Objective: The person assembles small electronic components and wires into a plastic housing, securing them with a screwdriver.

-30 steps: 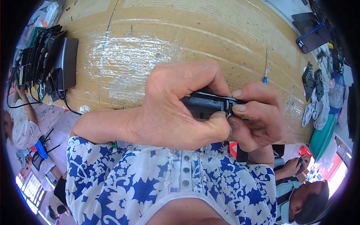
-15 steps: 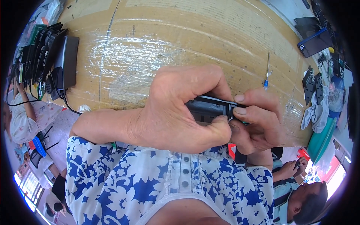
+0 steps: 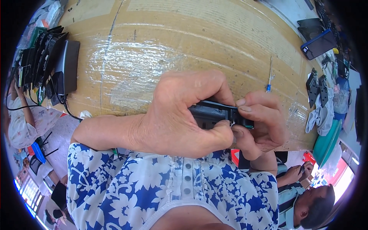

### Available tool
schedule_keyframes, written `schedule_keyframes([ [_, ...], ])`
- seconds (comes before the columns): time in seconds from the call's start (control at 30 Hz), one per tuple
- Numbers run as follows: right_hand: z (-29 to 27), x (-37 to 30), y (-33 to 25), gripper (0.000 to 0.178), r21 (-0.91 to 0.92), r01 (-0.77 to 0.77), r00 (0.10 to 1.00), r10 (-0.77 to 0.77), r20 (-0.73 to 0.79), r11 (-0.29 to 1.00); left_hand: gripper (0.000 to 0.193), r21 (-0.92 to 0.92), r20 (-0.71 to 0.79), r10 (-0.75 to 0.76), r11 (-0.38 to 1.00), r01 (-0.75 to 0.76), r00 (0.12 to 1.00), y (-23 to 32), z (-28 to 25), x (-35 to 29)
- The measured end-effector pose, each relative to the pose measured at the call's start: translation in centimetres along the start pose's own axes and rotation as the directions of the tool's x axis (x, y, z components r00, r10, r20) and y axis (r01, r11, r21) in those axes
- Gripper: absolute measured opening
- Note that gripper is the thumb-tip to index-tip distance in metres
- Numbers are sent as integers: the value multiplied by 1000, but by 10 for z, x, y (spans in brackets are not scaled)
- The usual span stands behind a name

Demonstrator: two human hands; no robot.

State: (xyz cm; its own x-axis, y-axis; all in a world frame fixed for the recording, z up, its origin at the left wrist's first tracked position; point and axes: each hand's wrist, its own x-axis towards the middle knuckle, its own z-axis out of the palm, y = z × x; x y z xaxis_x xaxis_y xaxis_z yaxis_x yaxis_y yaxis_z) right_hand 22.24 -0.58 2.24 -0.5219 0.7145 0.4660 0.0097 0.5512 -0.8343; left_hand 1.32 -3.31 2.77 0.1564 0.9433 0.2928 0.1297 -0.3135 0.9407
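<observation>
Black plastic part, slim, oblong, mostly hidden, left hand and right hand grip closed around it

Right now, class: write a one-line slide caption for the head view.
Left hand and right hand together grip a small black device above a taped cardboard table.

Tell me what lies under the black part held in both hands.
Below the black part show the left hand, right hand and the taped cardboard tabletop. The hands cover its underside.

Dark blue-edged phone screen at table's far right.
</observation>
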Motion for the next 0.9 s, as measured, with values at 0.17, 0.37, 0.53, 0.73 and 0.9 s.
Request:
schedule_keyframes([
  [0.17, 1, 2, 2, 37, 40, -13, 1000, 14, -14, 999, 16, 18, 8, -3, 1000, 2, 1000, 2, -3, 1],
  [0.37, 0, 5, 3, 37, 12, 22, 1000, -22, 14, 1000, 16, 74, 8, 45, 996, -46, 999, 0, -6, 2],
  [0.53, 1, 5, 8, 35, -33, 122, 993, -122, -9, 992, 16, 128, 45, -36, 991, 30, 998, 8, -5, 7],
  [0.73, -6, 0, 16, 24, 255, -241, 966, 258, -33, 936, 22, -98, 249, -489, 846, 525, 836, 8, -17, 28],
  [0.9, 0, 9, 16, 22, 453, -355, 904, 424, -57, 818, 31, -259, 283, -590, 712, 652, 756, 5, -24, 27],
])
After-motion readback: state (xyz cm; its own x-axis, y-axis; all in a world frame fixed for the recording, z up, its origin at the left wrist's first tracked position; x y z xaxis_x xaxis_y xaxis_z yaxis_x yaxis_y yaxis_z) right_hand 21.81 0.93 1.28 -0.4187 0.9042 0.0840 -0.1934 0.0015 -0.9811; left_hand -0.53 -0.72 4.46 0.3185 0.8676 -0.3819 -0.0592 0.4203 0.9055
